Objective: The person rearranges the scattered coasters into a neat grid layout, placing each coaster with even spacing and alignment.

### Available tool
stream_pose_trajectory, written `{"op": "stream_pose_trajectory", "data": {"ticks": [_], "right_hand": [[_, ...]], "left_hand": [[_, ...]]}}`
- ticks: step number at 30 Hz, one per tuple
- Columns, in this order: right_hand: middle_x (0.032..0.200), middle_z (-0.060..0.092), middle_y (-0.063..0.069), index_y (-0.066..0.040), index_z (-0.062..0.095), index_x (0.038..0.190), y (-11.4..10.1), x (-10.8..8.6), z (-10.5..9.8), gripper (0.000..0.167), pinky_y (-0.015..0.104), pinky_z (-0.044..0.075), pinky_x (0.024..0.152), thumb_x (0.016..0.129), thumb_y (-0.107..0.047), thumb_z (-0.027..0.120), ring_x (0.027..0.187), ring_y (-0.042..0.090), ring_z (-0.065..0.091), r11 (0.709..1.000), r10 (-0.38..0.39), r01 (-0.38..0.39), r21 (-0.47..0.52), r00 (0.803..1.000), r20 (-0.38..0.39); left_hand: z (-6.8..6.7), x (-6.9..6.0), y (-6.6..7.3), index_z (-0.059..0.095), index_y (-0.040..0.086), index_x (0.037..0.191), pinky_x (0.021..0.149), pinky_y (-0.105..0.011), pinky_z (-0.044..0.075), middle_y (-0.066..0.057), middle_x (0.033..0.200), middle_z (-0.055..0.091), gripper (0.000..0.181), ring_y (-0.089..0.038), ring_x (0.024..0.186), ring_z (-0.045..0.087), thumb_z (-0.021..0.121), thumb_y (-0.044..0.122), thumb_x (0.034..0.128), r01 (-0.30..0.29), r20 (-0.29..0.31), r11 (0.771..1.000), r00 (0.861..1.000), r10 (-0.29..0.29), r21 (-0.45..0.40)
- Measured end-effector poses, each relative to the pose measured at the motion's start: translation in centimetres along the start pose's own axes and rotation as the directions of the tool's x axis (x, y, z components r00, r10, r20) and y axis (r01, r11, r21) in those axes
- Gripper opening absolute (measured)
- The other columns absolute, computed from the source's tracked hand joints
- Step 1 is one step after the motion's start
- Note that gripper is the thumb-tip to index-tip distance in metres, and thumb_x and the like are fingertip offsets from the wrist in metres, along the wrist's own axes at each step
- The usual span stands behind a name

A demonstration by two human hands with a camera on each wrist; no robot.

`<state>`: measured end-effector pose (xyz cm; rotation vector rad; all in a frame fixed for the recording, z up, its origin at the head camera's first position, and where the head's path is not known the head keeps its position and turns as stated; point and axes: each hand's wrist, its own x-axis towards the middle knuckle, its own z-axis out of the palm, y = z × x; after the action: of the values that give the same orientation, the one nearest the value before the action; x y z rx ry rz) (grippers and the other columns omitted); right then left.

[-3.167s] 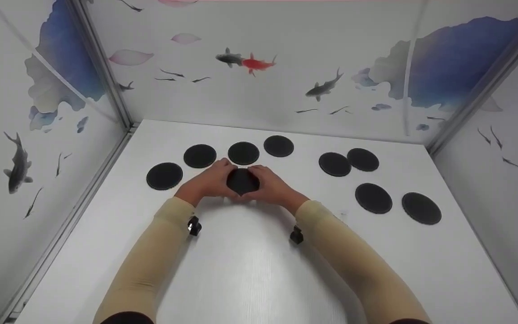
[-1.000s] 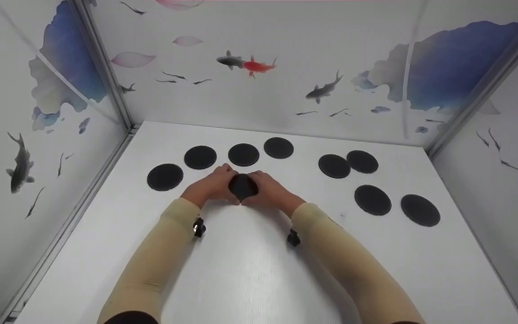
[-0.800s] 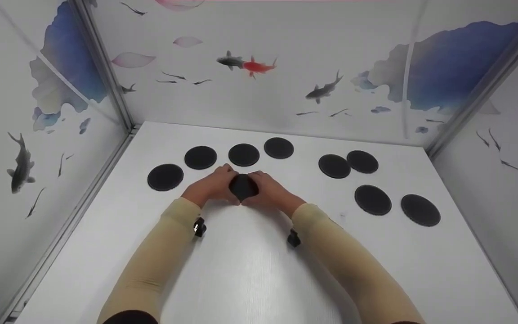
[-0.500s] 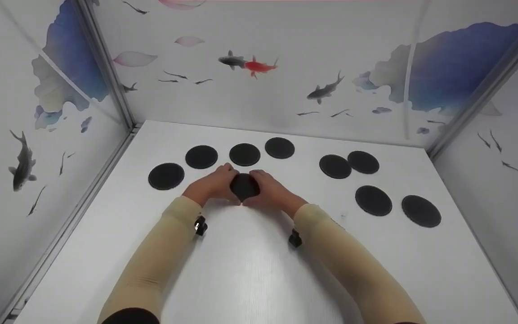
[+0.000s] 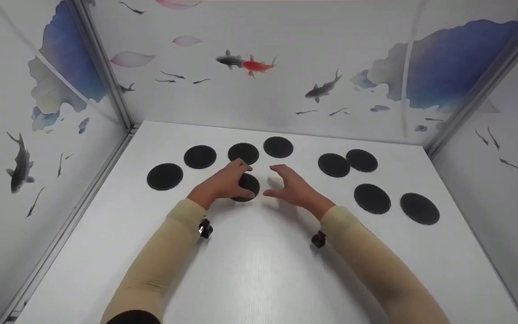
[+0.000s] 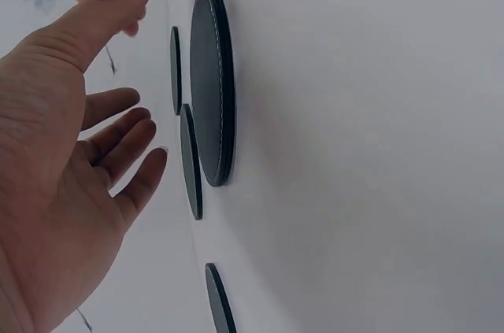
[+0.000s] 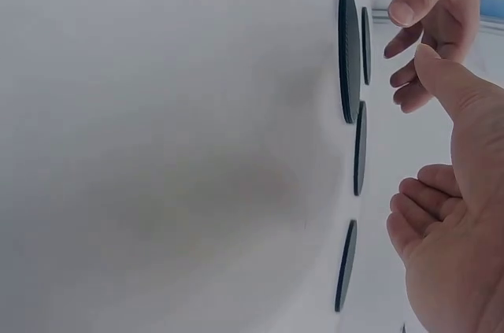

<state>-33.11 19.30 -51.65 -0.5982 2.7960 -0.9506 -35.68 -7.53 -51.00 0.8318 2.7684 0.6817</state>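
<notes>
A round black coaster (image 5: 249, 184) with stitching round its rim lies flat on the white table, partly hidden under my left hand (image 5: 224, 181). In the left wrist view the edge of this coaster (image 6: 211, 89) looks layered, like coasters stacked flush; the exact number cannot be told. My left hand hovers over its left side, thumb and fingers spread apart, gripping nothing. To the right of it my right hand (image 5: 296, 186) is held in the air, fingers loosely bent and thumb apart. The right wrist view shows both hands clear of the coaster (image 7: 350, 57).
Behind and left lie more black coasters, among them a far-left one (image 5: 165, 176) and one just behind my left hand (image 5: 243, 152). On the right, two coasters (image 5: 333, 165) touch or overlap, with two others (image 5: 372, 198) nearer. Printed walls (image 5: 259, 103) enclose the table.
Earlier both hands gripped the middle coaster from its two sides. Now they have let go: the right hand has moved off to the right, and the left has come up above the coaster.
</notes>
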Motion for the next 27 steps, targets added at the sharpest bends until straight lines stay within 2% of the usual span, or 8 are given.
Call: {"op": "stream_pose_trajectory", "data": {"ticks": [8, 11, 15, 19, 23, 27], "right_hand": [[0.173, 0.043, 0.014, -0.01, 0.044, 0.169, 3.8, -4.3, -3.3, 0.09, 0.06, 0.033, 0.129, 0.098, -0.044, 0.087, 0.161, 0.036, 0.038, 0.996, 0.067, -0.062, 0.057, 0.994, -0.083], [0.172, 0.043, 0.015, -0.009, 0.044, 0.168, 5.3, -6.1, -4.6, 0.09, 0.064, 0.033, 0.128, 0.097, -0.044, 0.087, 0.16, 0.038, 0.038, 0.992, 0.085, -0.073, 0.099, 0.99, -0.115], [0.171, 0.044, 0.016, -0.009, 0.044, 0.168, 7.3, -8.7, -6.3, 0.091, 0.067, 0.034, 0.126, 0.097, -0.045, 0.088, 0.159, 0.04, 0.04, 0.989, 0.103, -0.085, 0.118, 0.981, -0.163], [0.17, 0.045, 0.02, -0.005, 0.043, 0.167, 9.2, -11.2, -8.0, 0.093, 0.069, 0.034, 0.125, 0.097, -0.048, 0.087, 0.157, 0.047, 0.04, 0.989, 0.121, -0.101, 0.108, 0.973, -0.195], [0.17, 0.042, 0.025, -0.003, 0.042, 0.167, 10.8, -13.1, -9.5, 0.094, 0.07, 0.031, 0.126, 0.098, -0.05, 0.085, 0.159, 0.049, 0.036, 0.989, 0.143, -0.129, 0.079, 0.966, -0.214], [0.172, 0.039, 0.026, -0.002, 0.038, 0.169, 12.4, -14.7, -10.9, 0.099, 0.071, 0.027, 0.128, 0.098, -0.054, 0.083, 0.161, 0.048, 0.031, 0.985, 0.173, -0.167, 0.043, 0.962, -0.211]], "left_hand": [[1.6, 2.3, 3.7, 0.056, 0.015, 0.161, 0.126, -0.045, 0.041, -0.008, 0.159, 0.05, 0.078, -0.025, 0.152, 0.047, 0.086, 0.049, 0.0973, -0.073, 0.034, 0.997, 0.997, 0.073, -0.001], [2.2, 3.4, 5.2, 0.057, 0.013, 0.16, 0.125, -0.043, 0.043, -0.007, 0.157, 0.052, 0.077, -0.023, 0.15, 0.049, 0.085, 0.048, 0.0983, -0.125, 0.038, 0.992, 0.991, 0.125, -0.006], [3.5, 5.1, 7.5, 0.059, 0.009, 0.158, 0.122, -0.038, 0.045, -0.008, 0.152, 0.056, 0.073, -0.022, 0.143, 0.054, 0.084, 0.046, 0.0994, -0.185, 0.018, 0.983, 0.982, 0.186, -0.014], [4.9, 6.8, 9.9, 0.06, 0.009, 0.156, 0.121, -0.034, 0.044, -0.007, 0.149, 0.059, 0.069, -0.021, 0.14, 0.056, 0.083, 0.044, 0.1008, -0.22, 0.0, 0.975, 0.976, 0.22, -0.02], [6.1, 8.0, 11.9, 0.06, 0.01, 0.155, 0.12, -0.031, 0.044, -0.007, 0.147, 0.059, 0.067, -0.02, 0.14, 0.057, 0.083, 0.042, 0.1015, -0.239, -0.024, 0.97, 0.971, 0.238, -0.05], [7.4, 8.9, 13.9, 0.06, 0.011, 0.156, 0.121, -0.031, 0.044, -0.005, 0.15, 0.059, 0.067, -0.019, 0.142, 0.056, 0.083, 0.043, 0.101, -0.226, -0.046, 0.969, 0.974, 0.222, -0.101]]}}
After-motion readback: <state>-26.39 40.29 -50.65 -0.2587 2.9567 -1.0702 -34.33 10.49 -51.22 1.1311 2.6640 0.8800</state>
